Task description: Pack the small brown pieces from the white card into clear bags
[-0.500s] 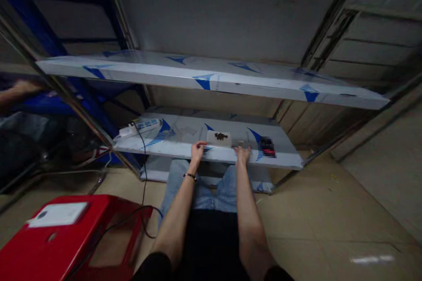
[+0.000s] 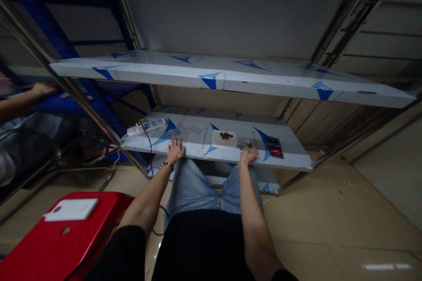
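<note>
My left hand (image 2: 176, 151) lies on the front edge of the lower shelf (image 2: 198, 147), fingers spread and nothing in it. Further right, my right hand (image 2: 248, 156) rests at the same edge with its fingers loosely bent and partly apart; I see nothing held in it. Just beyond its fingers are some small pieces (image 2: 249, 144), too small to name. Between the hands, a little further back, sits a shallow whitish tray (image 2: 217, 142) with a heap of small dark brown pieces (image 2: 226, 135) in it. A crumpled clear plastic piece (image 2: 194, 130) lies behind my left hand.
A white power strip (image 2: 147, 127) with a black cable stands at the shelf's left end. A blurred black-and-red item (image 2: 274, 147) lies to the right. The upper shelf (image 2: 184, 74) overhangs. A red stool (image 2: 66, 246) bears a white device (image 2: 71, 209). Another person's hand (image 2: 44, 89) shows far left.
My left hand has moved left, away from the tray, and now lies flat on the shelf edge. My right hand has shifted slightly, still near the small pieces. The view has turned a little left.
</note>
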Motion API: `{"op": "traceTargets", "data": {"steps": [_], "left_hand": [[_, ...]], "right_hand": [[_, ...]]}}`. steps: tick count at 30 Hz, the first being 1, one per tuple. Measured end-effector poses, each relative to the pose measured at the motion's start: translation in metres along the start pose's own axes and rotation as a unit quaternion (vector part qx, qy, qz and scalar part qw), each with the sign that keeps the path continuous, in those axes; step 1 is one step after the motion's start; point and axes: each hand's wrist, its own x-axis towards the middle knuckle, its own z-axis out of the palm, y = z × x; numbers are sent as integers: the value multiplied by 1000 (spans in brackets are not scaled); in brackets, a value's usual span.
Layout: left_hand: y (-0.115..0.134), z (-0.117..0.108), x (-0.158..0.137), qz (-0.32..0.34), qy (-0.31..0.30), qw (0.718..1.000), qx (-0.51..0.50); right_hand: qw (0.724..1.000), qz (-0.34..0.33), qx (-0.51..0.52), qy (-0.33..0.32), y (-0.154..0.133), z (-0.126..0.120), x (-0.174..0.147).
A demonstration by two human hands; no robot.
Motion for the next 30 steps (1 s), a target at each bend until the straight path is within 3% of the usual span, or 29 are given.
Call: {"op": "traceTargets", "data": {"steps": [3, 7, 12, 17, 25, 30], "left_hand": [[1, -2, 0, 18, 7, 1000, 4], [4, -10, 1, 44, 4, 999, 29], [11, -18, 0, 64, 3, 994, 83], [15, -29, 8, 90, 2, 993, 80], [4, -41, 17, 83, 5, 994, 71], [1, -38, 16, 44, 64, 997, -3]], "right_hand": [[1000, 3, 14, 14, -4, 3, -3], [999, -26, 37, -22, -10, 9, -10], [998, 4, 58, -26, -13, 18, -18], [994, -13, 85, -63, -14, 23, -24], [992, 13, 95, -77, -8, 31, -31], [991, 33, 99, -83, -5, 33, -31]]}}
